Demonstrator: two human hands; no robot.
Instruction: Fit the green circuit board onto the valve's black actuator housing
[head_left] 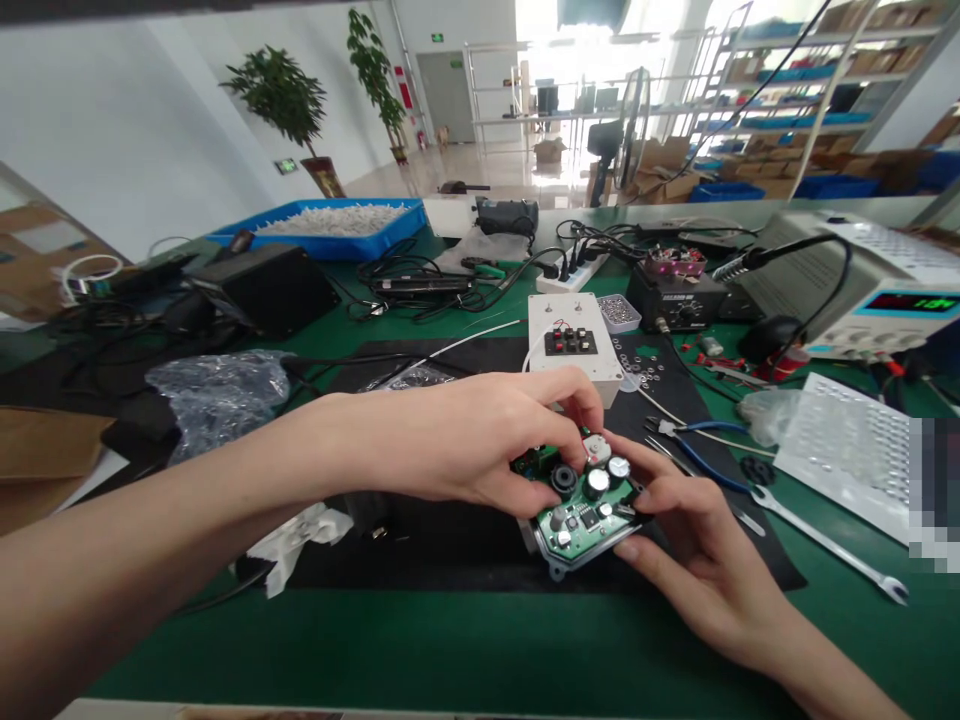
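The green-covered counter [450,650] carried a black mat [450,540] near its front edge, and over that mat both hands held a small green circuit board [589,520] seated in a grey metal housing. The board's long axis ran from the near-left up toward the far-right. The left hand [465,440] arched over its far end, fingers [577,395] pinched narrowly on a round component. The right hand [690,540] cradled the housing from below, fingers curled around its near edge. Glossy cylindrical capacitors [598,483] stood upright on the board. A white switch box [574,345] sat just beyond; blue-handled pliers [705,455] and a steel wrench [825,545] lay toward the right edge.
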